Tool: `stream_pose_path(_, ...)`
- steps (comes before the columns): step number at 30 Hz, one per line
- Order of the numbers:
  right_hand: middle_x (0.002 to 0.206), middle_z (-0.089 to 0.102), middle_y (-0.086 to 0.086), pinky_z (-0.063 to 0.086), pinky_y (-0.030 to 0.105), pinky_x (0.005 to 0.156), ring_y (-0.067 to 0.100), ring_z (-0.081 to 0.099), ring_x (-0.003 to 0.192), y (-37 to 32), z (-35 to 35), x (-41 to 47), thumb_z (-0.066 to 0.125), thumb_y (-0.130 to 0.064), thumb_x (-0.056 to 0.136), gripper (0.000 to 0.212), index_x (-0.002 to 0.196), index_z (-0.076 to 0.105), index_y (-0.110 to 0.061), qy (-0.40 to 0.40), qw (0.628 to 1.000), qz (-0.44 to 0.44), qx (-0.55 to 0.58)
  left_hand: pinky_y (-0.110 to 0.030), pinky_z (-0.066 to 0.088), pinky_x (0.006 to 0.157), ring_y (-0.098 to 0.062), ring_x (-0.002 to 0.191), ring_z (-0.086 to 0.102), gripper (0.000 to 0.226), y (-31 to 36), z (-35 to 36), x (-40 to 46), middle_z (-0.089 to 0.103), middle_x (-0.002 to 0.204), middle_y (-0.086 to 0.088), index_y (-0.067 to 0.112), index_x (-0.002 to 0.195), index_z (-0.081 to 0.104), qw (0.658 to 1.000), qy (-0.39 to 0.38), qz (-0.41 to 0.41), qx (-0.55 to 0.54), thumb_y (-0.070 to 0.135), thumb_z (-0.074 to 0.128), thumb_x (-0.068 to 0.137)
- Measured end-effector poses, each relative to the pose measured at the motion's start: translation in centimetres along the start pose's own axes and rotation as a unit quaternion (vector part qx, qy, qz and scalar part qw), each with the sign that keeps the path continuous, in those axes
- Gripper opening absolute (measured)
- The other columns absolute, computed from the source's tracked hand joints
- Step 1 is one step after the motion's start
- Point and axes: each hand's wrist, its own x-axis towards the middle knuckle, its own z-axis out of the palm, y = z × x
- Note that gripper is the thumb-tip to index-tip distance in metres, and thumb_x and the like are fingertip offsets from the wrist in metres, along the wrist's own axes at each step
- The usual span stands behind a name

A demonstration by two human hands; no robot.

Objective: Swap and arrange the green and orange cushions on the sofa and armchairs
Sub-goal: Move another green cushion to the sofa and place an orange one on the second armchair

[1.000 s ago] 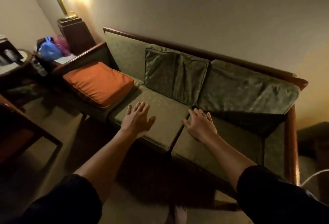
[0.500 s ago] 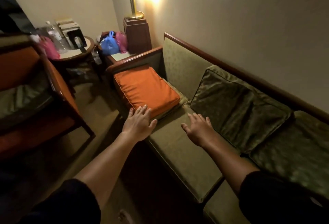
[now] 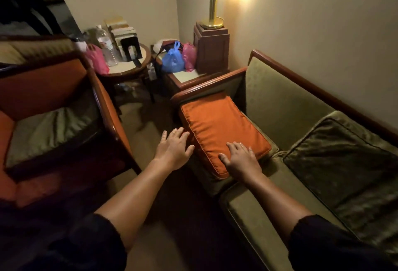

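An orange cushion (image 3: 217, 128) lies flat on the left end seat of the green sofa (image 3: 280, 102). My right hand (image 3: 242, 158) rests palm down on the cushion's near corner, fingers spread. My left hand (image 3: 174, 147) is open at the cushion's left edge, fingertips touching its side. A dark green back cushion (image 3: 340, 158) leans against the sofa back to the right. On the left, an orange armchair (image 3: 43, 89) holds a green cushion (image 3: 49, 128) lying on its seat.
A round side table (image 3: 127, 66) with a bottle, books and a pink bag stands between armchair and sofa. A square corner table (image 3: 185, 76) carries blue and pink bags and a wooden lamp base (image 3: 212, 48). Carpeted floor (image 3: 142, 128) runs between the furniture.
My view has swung left along the sofa. Both hands moved from the green seat cushions to the orange cushion; the right one now lies on it, the left at its edge.
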Motion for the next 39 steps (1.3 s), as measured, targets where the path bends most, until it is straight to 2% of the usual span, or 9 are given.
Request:
stream_pose_path(7,0.157,0.028,0.009,0.008,0.046,0.118,0.026,0.018,0.146,-10.8,0.0,11.5,0.036,-0.053,0.097,0.063,0.149,0.029,-0.019,0.008,0.994,-0.110,-0.011,-0.047,0.005,0.119,-0.022,0.146,0.014,0.061,-11.7,-2.7,3.9,0.020,0.159,-0.006,0.018,0.149,0.026,0.994,0.021,-0.102,-0.011,0.045,0.037,0.096)
stream_pose_path(11,0.152,0.036,0.011,0.013,0.048,0.117,0.026,0.026,0.143,-17.9,0.3,18.2,0.040,-0.051,0.096,0.062,0.146,0.035,-0.016,0.005,0.984,-0.177,-0.021,-0.046,0.006,0.119,-0.021,0.146,0.016,0.059,-18.9,-4.4,6.2,0.022,0.158,-0.005,0.019,0.148,0.028,0.985,0.040,-0.169,-0.016,0.044,0.039,0.096)
stream_pose_path(14,0.147,0.042,0.009,0.016,0.049,0.116,0.027,0.031,0.139,-23.4,0.7,21.9,0.041,-0.051,0.095,0.061,0.144,0.038,-0.014,-0.005,0.969,-0.241,-0.045,-0.046,0.006,0.118,-0.021,0.145,0.019,0.057,-24.0,-5.2,6.7,0.025,0.157,-0.005,0.020,0.147,0.031,0.973,0.050,-0.223,-0.022,0.044,0.041,0.095)
stream_pose_path(21,0.154,0.034,0.007,0.011,0.046,0.118,0.025,0.023,0.145,-34.6,2.9,27.6,0.035,-0.057,0.096,0.065,0.148,0.032,-0.017,-0.036,0.933,-0.352,-0.070,-0.046,0.012,0.117,-0.022,0.143,0.023,0.055,-34.5,-5.2,4.3,0.028,0.156,-0.006,0.018,0.144,0.036,0.941,0.059,-0.331,-0.031,0.042,0.042,0.095)
stream_pose_path(24,0.152,0.036,0.007,0.015,0.047,0.117,0.025,0.025,0.143,-39.2,4.4,30.0,0.034,-0.057,0.096,0.064,0.147,0.034,-0.019,-0.044,0.916,-0.390,-0.080,-0.045,0.014,0.116,-0.023,0.141,0.026,0.054,-39.3,-5.6,3.9,0.028,0.155,-0.006,0.018,0.144,0.036,0.930,0.077,-0.358,-0.041,0.042,0.040,0.096)
stream_pose_path(27,0.146,0.044,0.008,0.034,0.047,0.107,0.029,0.039,0.135,-44.2,6.1,32.7,0.036,-0.058,0.095,0.060,0.142,0.038,-0.021,-0.055,0.915,-0.395,-0.060,-0.047,0.017,0.116,-0.027,0.141,0.025,0.054,-45.2,-5.4,4.8,0.024,0.157,-0.006,0.017,0.146,0.033,0.915,0.104,-0.379,-0.094,0.040,0.042,0.097)
stream_pose_path(30,0.141,0.047,0.010,0.043,0.048,0.099,0.031,0.046,0.127,-49.6,8.0,36.3,0.037,-0.056,0.095,0.058,0.142,0.036,-0.022,-0.055,0.915,-0.395,-0.060,-0.050,0.018,0.115,-0.032,0.140,0.026,0.059,-52.0,-4.7,6.8,0.026,0.155,-0.014,0.020,0.149,0.023,0.908,0.127,-0.378,-0.131,0.036,0.044,0.097)
stream_pose_path(33,0.140,0.048,0.011,0.044,0.048,0.100,0.030,0.047,0.126,-55.2,10.5,41.2,0.038,-0.056,0.095,0.058,0.142,0.036,-0.022,-0.048,0.919,-0.386,-0.071,-0.051,0.020,0.114,-0.033,0.140,0.026,0.061,-59.6,-4.4,10.1,0.028,0.153,-0.016,0.021,0.151,0.018,0.908,0.110,-0.376,-0.147,0.036,0.043,0.098)
stream_pose_path(39,0.142,0.047,0.006,0.037,0.043,0.104,0.027,0.043,0.131,-66.7,17.2,51.1,0.040,-0.053,0.096,0.053,0.142,0.037,-0.026,-0.085,0.928,-0.349,-0.098,-0.050,0.024,0.114,-0.030,0.140,0.027,0.056,-75.4,-2.5,17.9,0.028,0.153,-0.013,0.021,0.150,0.020,0.909,0.050,-0.353,-0.217,0.034,0.041,0.099)
